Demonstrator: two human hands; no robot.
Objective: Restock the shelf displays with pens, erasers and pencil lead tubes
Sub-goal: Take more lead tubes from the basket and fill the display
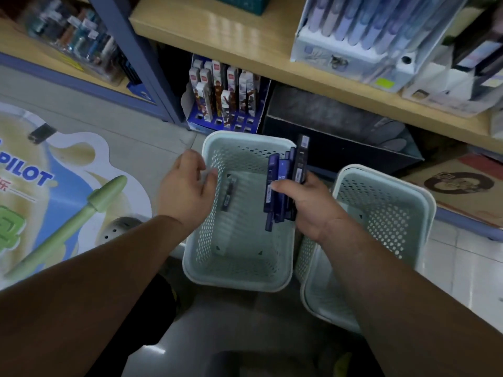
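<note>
Head view: I look down at two baskets on the floor (pixel 152 142) below a shelf.
Right hand (pixel 313 210): fingers and thumb curled round a bundle of dark blue tubes (pixel 283 183), held upright over the basket's right side.
Left hand (pixel 187 190): fingers loosely bent at the basket's left rim; blur hides whether I grip it or only touch it.
Basket (pixel 239 284): pale green, perforated, between my hands.
Loose tube (pixel 230 194): lies on the basket's bottom, near the left wall.
Second basket (pixel 430 210): same kind, just right of the first.
Display box (pixel 217 119): blue, with upright printed packs (pixel 217 85), under the shelf, just behind the basket.
Shelf (pixel 245 42): wooden, carrying a tray of pens (pixel 353 36).
Poster (pixel 68 191): Pilot pen picture, at left.
</note>
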